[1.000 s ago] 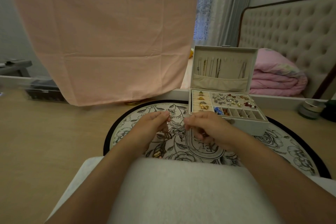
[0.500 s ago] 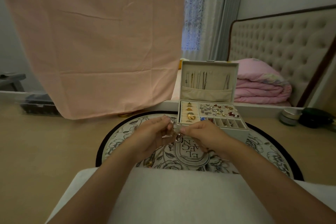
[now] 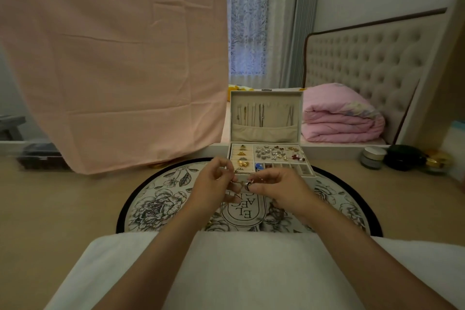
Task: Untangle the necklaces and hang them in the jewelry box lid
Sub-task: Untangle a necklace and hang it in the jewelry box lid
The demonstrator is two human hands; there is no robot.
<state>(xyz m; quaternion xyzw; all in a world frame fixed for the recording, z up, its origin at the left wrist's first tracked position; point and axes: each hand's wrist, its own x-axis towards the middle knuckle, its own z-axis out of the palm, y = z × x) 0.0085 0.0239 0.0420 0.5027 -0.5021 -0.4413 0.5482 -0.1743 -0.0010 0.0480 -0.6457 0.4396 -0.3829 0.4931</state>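
An open beige jewelry box point(image 3: 309, 175) stands on a round floral mat point(image 3: 161, 199). Its upright lid point(image 3: 266, 98) has several necklaces hanging above a fabric pocket. My left hand point(image 3: 214, 184) and right hand point(image 3: 279, 187) are raised together just in front of the box, each pinching a thin necklace chain point(image 3: 235, 180) stretched between them. A silver ring pendant point(image 3: 248, 185) hangs at my right fingertips. More tangled jewelry point(image 3: 273, 219) lies on the mat below my right wrist, with a gold piece point(image 3: 208, 224) near my left forearm.
A pink cloth point(image 3: 113, 58) hangs at the left behind the mat. A folded pink quilt point(image 3: 339, 118) lies on the bed at right. Small jars point(image 3: 373, 157) and a dark case point(image 3: 402, 157) sit on the floor at right. A white pillow point(image 3: 226, 272) covers my lap.
My view has tilted upward and both hands have risen from the mat toward the box front, lifting the chain and drawing close together.
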